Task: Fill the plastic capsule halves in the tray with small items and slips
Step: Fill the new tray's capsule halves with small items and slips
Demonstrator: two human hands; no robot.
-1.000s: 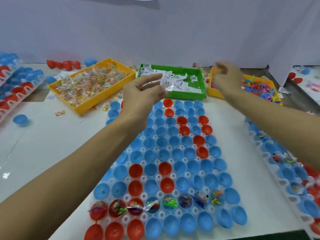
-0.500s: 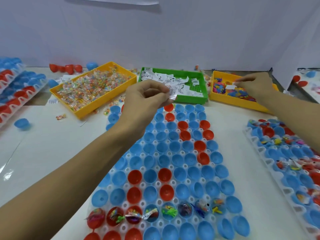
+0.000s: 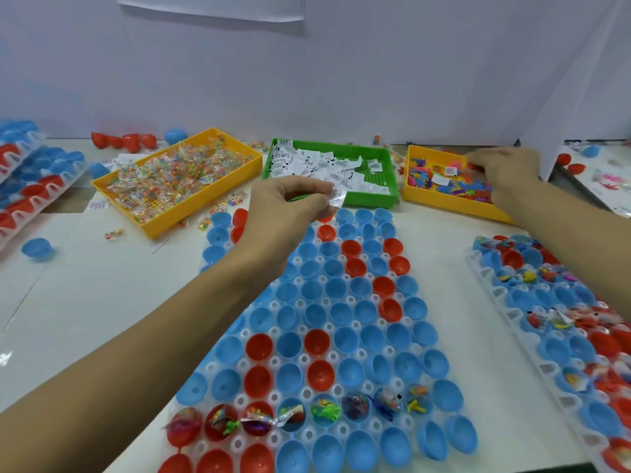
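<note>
A: Start with the big thing. Where does the tray (image 3: 345, 297) lie from the left hand (image 3: 290, 213)?

B: Right under it and toward the person. It runs lengthwise away from the body, and the left hand hangs over its far end. Most capsule halves (image 3: 365, 310) there look empty; only one row near the person holds items.

A: And what do the left fingers (image 3: 316, 199) hold?

B: They are pinched together on a slip (image 3: 338, 197), which sticks out to their right, just this side of the green bin (image 3: 368, 199).

A: The right hand (image 3: 505, 172)?

B: Well off to the right, in the small yellow bin (image 3: 444, 202) of coloured toys (image 3: 454, 184). Its fingers are curled down into the pile, but I cannot tell whether they have hold of anything.

A: So which hand is nearer the work?

B: The left, I judge: empty halves sit straight beneath its fingers. The right must cross back leftward over the surface (image 3: 440, 268), with open room between the trays; the filled tray (image 3: 560, 322) is closer to it.
</note>
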